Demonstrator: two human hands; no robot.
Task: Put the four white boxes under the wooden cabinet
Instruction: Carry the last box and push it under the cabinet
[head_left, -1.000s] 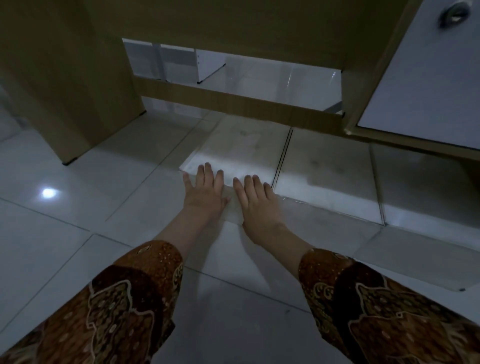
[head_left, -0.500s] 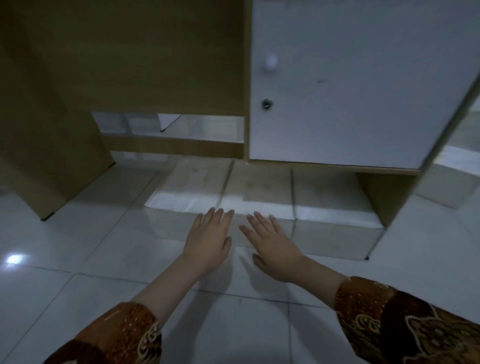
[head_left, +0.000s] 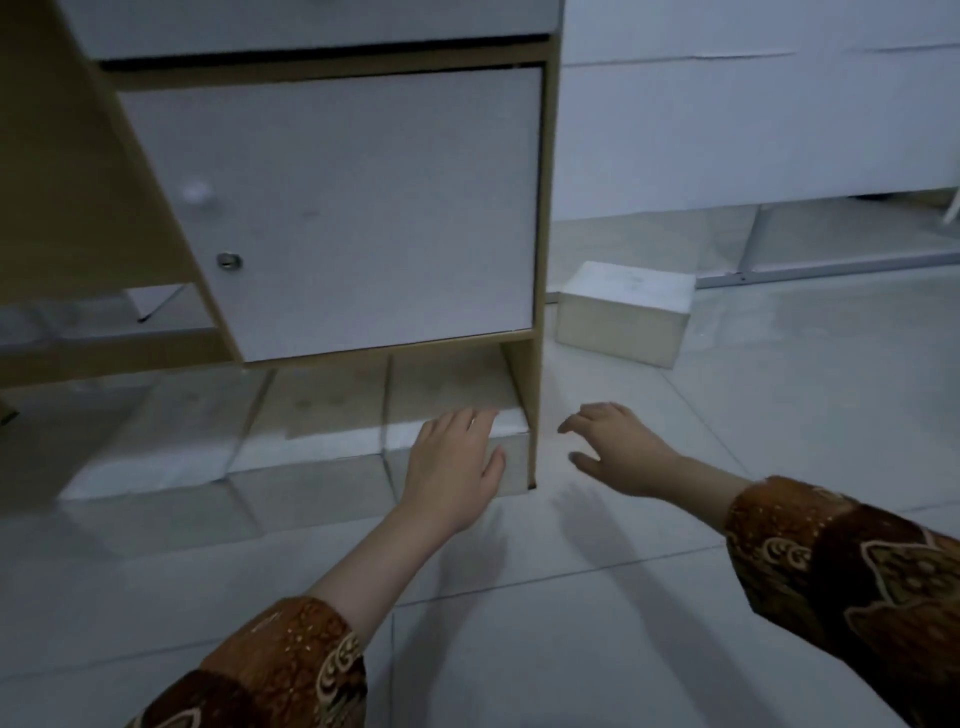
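Head view, left hand (head_left: 453, 462) flat on white box (head_left: 511, 426), right hand (head_left: 615, 451) open, hovering

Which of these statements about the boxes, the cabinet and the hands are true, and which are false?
1. Three white boxes lie in a row under the cabinet. True: left box, middle box, right box.
2. The fourth box is also under the cabinet. False: it stands on the floor to the cabinet's right.
3. The left hand is on the right box. True.
4. The right hand holds a box. False: it is open and empty, above the floor.
5. The cabinet door is open. False: it is closed.
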